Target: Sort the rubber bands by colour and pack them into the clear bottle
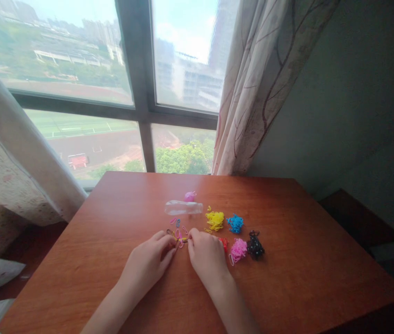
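1. Bare forearms (127, 285), closest to cam, lead up to L hand (150, 256) & R hand (206, 250), at near-L and near-R of the clear container (183, 207).
2. L fingers: thumb + index drawn tog., apparently pinching L end of a small strand (182, 240), yellow & dark; v. tiny, so exact grip hard to see.
3. R fingers: likewise pinched, at strand's R end.
4. Strand: btw the two hands, on container's near side.
5. Loose pink loops (178, 233) & one blue loop (178, 223): on container's near side, some right by the strand.
6. Piles of small loops, all R of container: yellow pile (215, 221) just beside it, blue pile (235, 223) further R; nearer cam, red pile (224, 243) (part hidden by R hand), then pink pile (238, 249), then black pile (255, 247) furthest R.
7. Purple-pink bundle (190, 196): just behind container; details unclear.
8. Brown tabletop (113, 204) under container; window (142, 88) beyond it.
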`<state>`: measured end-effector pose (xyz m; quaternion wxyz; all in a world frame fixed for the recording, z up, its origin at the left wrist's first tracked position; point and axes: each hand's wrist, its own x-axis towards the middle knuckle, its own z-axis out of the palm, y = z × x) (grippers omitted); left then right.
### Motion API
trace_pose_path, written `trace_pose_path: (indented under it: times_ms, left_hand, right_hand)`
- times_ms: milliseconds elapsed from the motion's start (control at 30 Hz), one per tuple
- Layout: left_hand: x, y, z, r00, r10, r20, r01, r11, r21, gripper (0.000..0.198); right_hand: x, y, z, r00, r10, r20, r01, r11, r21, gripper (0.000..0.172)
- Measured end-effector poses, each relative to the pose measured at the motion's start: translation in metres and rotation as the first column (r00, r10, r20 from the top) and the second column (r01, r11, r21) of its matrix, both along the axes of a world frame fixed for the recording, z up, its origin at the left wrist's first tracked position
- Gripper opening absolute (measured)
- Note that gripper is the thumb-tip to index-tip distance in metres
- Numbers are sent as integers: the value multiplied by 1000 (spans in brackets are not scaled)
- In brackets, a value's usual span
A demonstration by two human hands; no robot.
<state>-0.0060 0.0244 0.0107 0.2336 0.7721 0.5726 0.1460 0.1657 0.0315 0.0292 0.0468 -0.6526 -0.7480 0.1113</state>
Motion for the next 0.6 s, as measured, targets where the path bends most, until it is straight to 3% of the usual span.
trace_pose_path:
  times_ms: [233, 600]
  left_hand:
    - [1, 1, -3, 999, -11, -35, 11, 1000, 18, 19]
    - [9, -3, -1, 990, 14, -142, -10, 1000, 25, 15]
  right_hand:
    - [3, -3, 6, 999, 12, -45, -10, 999, 45, 15]
    - [1, -1, 5, 998, 21, 57, -18, 998, -61, 12]
